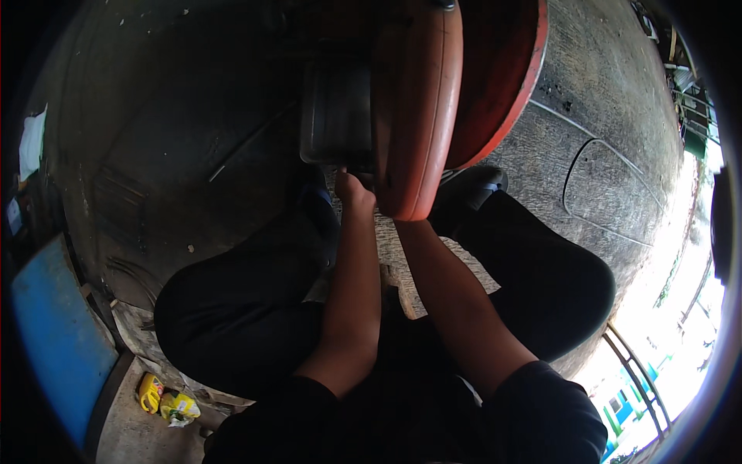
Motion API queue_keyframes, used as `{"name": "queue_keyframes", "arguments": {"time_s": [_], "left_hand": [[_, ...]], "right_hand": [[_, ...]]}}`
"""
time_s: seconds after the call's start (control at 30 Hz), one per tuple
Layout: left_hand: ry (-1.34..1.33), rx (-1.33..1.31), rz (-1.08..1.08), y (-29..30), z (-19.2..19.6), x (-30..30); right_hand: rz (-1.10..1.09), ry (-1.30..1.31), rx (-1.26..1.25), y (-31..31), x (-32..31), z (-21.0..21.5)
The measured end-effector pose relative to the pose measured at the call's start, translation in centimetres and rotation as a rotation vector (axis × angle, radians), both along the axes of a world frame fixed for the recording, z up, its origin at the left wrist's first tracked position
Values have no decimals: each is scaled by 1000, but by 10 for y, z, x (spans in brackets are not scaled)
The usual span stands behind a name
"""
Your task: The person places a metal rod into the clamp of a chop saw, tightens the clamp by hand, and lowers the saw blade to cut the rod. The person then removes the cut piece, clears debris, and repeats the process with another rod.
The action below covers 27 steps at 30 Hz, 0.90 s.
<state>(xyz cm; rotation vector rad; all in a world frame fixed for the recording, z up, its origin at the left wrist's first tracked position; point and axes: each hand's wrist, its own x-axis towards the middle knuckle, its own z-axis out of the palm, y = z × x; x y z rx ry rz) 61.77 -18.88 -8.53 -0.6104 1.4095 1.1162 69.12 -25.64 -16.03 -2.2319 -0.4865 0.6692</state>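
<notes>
A rounded orange casing (pixel 421 116) with a seam along its edge stands upright in front of me, between my feet. Just to its right is a large red round-edged part (pixel 502 100), dark on its inner face. My left hand (pixel 355 192) reaches in at the casing's lower left side, below a dark rectangular metal tray (pixel 338 116). Its thumb side shows, but the fingers are hidden in shadow and behind the casing. My right forearm (pixel 444 278) runs up under the casing's lower end, which hides the right hand completely. Whatever either hand touches cannot be made out.
My bent legs and dark shoes (pixel 471 189) flank the casing. A thin rod (pixel 219 172) lies on the dark floor to the left. A cable (pixel 566 185) loops at the right. Yellow packets (pixel 151 393) and a blue panel (pixel 62 317) are at the lower left.
</notes>
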Motion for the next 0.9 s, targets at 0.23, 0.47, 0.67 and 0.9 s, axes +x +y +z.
{"name": "queue_keyframes", "arguments": {"time_s": [0.23, 0.47, 0.67, 0.9], "left_hand": [[554, 12, -266, -5, -9, -18], [428, 268, -194, -31, 66, -3], [412, 317, -187, -20, 80, -13], [444, 239, -234, -18, 45, -27]], "right_hand": [[-708, 142, -169, 48, -25, 72], [-617, 169, -101, 55, -31, 102], [-820, 402, -191, 67, -27, 101], [-663, 433, -111, 49, -26, 111]]}}
